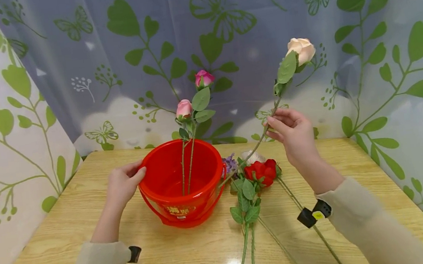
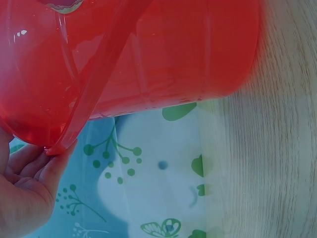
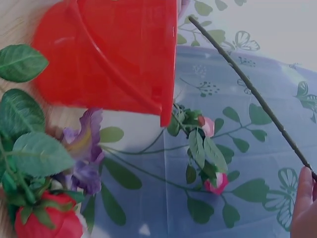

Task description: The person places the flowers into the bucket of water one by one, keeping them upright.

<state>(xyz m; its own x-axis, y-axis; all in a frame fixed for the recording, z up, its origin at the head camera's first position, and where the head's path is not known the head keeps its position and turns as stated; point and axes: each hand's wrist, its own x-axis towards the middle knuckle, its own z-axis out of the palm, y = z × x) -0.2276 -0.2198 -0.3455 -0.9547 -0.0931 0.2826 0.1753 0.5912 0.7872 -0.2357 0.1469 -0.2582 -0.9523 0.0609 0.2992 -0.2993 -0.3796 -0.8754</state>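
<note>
Cream rose, upper right of head view: stem pinched by fingers of right hand, fingers of left hand gripping red bucket, near centre, at its rim; step judged as insertion, next move calling for stem end over opening, then lowering.

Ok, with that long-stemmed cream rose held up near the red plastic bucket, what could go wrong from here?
The right hand grips the long-stemmed cream rose partway along its green stem, so the free lower end might catch on the rim of the red plastic bucket. It could also knock the light pink rose and magenta rose standing inside. If the left hand, holding the rim, pulled, the bucket might slide.
</note>
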